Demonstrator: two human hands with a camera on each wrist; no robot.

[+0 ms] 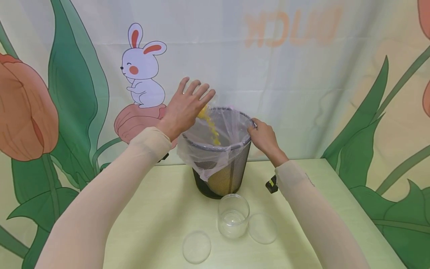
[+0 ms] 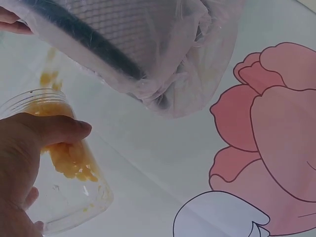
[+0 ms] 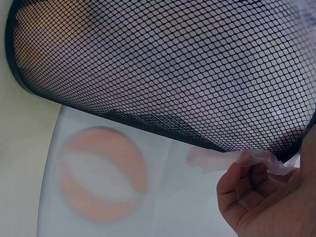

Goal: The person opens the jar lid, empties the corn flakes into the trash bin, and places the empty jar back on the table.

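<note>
My left hand (image 1: pixel 186 106) grips a clear plastic jar (image 2: pixel 96 197), tipped over the bin; in the head view the hand mostly hides it. Small yellow pieces (image 1: pixel 213 129) stream from its mouth into the bin, and more lie along the jar's wall in the left wrist view. The black mesh bin (image 1: pixel 240 168) stands upright on the table, lined with a translucent pinkish plastic bag (image 1: pixel 211 162) folded over its rim. My right hand (image 1: pixel 265 138) holds the bin's rim at the right, fingers curled over the bag's edge (image 3: pixel 212 159).
Another clear jar (image 1: pixel 233 220), uncovered, stands on the pale table (image 1: pixel 151 224) in front of the bin. One round clear lid (image 1: pixel 196 247) lies to its left, a second lid (image 1: pixel 262 228) to its right. Behind the table hangs a printed curtain (image 1: pixel 285 86).
</note>
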